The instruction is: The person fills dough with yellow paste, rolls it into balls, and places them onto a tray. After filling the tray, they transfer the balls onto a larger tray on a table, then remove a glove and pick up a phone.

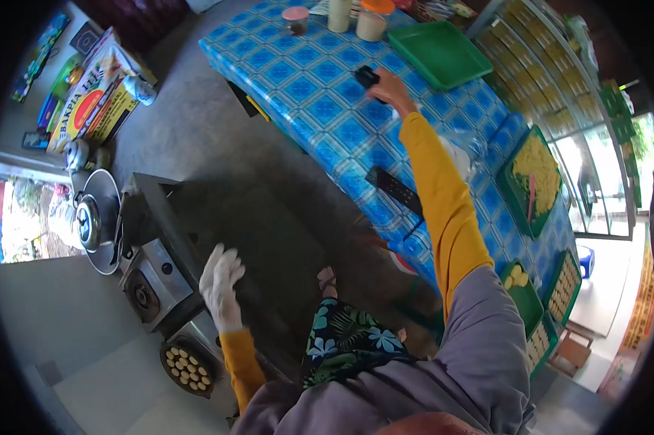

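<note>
My right hand (392, 92), bare and in a yellow sleeve, is stretched over the table with its fingers round a small black object (367, 77). What the object is cannot be made out. My left hand (222, 284) wears a whitish glove and hangs beside the stove counter, its fingers apart and holding nothing. Below it on the left, a dark round pan (189, 365) holds several pale round pieces. A black remote control (394, 190) lies on the blue checked tablecloth (305, 94), near my right forearm.
Green trays (440, 54) stand on the table, some with dough pieces. Jars (372, 22) line its far edge. At the left are a gas stove (155, 283), a kettle (88, 223) on a wide pan and a printed box (88, 109). A glass cabinet (537, 65) stands upper right.
</note>
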{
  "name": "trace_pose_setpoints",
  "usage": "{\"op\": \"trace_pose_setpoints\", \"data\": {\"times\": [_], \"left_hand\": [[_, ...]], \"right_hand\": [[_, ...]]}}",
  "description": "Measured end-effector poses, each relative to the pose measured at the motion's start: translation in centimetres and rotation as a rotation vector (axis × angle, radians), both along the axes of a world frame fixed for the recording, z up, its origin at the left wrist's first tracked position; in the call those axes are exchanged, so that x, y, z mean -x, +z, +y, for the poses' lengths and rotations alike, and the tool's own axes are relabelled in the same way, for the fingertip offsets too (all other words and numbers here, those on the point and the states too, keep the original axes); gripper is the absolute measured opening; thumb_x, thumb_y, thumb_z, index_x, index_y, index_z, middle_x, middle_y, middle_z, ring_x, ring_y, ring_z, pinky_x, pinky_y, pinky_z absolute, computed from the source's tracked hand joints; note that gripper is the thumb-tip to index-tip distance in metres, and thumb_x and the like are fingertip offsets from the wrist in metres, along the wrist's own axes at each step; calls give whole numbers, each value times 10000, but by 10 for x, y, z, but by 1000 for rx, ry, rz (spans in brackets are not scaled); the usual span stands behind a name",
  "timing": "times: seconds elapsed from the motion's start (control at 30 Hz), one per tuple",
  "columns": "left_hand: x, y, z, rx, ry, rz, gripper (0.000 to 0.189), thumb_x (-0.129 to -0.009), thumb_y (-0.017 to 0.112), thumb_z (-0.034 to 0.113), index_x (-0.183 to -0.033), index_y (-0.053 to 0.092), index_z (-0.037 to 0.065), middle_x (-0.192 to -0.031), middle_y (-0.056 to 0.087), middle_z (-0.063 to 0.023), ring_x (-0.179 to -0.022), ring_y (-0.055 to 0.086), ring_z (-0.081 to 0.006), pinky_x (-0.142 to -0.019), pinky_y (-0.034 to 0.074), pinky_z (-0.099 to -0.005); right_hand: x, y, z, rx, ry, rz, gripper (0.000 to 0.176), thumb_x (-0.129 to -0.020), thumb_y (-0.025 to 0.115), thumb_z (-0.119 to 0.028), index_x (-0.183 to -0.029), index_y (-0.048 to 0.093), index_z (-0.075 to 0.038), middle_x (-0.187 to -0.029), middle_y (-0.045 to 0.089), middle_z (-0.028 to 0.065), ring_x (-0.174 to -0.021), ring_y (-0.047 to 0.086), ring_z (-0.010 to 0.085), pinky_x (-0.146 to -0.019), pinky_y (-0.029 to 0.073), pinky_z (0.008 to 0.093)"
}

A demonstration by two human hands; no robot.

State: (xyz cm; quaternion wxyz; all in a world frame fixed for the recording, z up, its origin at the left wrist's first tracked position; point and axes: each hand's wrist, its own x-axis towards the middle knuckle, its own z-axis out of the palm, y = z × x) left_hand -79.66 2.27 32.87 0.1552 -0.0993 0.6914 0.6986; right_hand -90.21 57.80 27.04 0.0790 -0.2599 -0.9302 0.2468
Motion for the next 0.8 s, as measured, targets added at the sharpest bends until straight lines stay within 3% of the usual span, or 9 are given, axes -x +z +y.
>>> {"op": "trace_pose_setpoints", "data": {"times": [0.1, 0.2, 0.3, 0.4, 0.43, 0.6, 0.67, 0.7, 0.8], "left_hand": [[24, 11, 68, -161, -265, 183, 609, -807, 695, 160, -1344, 496, -48, -1225, 595, -197, -1126, 585, -241, -939, 475, -339], [0, 70, 125, -181, -462, 204, 672, -762, 760, 182, -1361, 507, 12, -1306, 556, -174, -1212, 532, -249, -1011, 420, -362], [-43, 105, 152, -119, -847, 479, 844, -592, 872, 230, -1352, 542, 67, -1413, 494, -101, -1333, 422, -268, -1111, 296, -402], [-106, 109, 181, -171, -1098, 570, 791, -570, 872, 227, -1289, 598, 48, -1414, 490, -114, -1381, 367, -286, -1110, 295, -410], [-132, 116, 194, -246, -1126, 569, 685, -586, 866, 222, -1210, 652, 35, -1425, 482, -115, -1426, 291, -298, -1123, 273, -421], [-279, 155, 249, -324, -1262, 701, 711, -564, 878, 255, -1211, 656, 61, -1450, 462, -100, -1443, 244, -302, -1148, 212, -463], [-342, 159, 267, -508, -1283, 576, 752, -530, 889, 283, -1219, 656, 90, -1472, 437, -112, -1451, 227, -302, -1162, 168, -478], [-367, 166, 274, -751, -1361, 556, 775, -517, 900, 244, -1230, 645, 79, -1483, 418, -123, -1451, 228, -290, -1175, 139, -475], [-419, 209, 279, -804, -1373, 577, 815, -600, 875, 201, -1325, 547, 27, -1464, 436, -134, -1421, 295, -265, -1176, 182, -456]], "right_hand": [[-52, 69, -87, 419, 194, 249, 625, -556, 817, -236, -1118, 613, -56, -1025, 666, 166, -899, 658, 317, -801, 515, 395], [-161, 120, -157, 278, 492, 340, 678, -586, 814, -219, -1208, 586, -76, -1098, 627, 161, -1038, 593, 337, -911, 468, 390], [-280, 177, -188, 381, 596, 226, 761, -615, 806, -169, -1318, 530, -86, -1232, 604, 158, -1122, 570, 348, -966, 446, 408], [-386, 204, -194, 391, 459, 264, 793, -623, 808, -144, -1354, 504, -102, -1235, 604, 158, -1138, 568, 343, -974, 445, 416], [-420, 214, -192, 356, 411, 277, 803, -613, 818, -153, -1358, 521, -113, -1197, 603, 138, -1104, 574, 330, -942, 454, 408], [-589, 272, -202, 155, 92, 322, 859, -562, 819, -107, -1369, 527, -127, -1115, 564, 127, -995, 552, 307, -866, 454, 406], [-652, 293, -213, -7, -9, 421, 825, -599, 812, -53, -1367, 522, -136, -1077, 545, 143, -905, 559, 327, -785, 476, 383], [-683, 306, -221, 13, -67, 412, 817, -583, 807, -34, -1351, 541, -127, -1080, 558, 144, -918, 565, 334, -788, 480, 378], [-761, 340, -238, -201, -124, 498, 800, -569, 809, -34, -1326, 556, -86, -1049, 595, 145, -917, 575, 344, -797, 480, 369]]}}
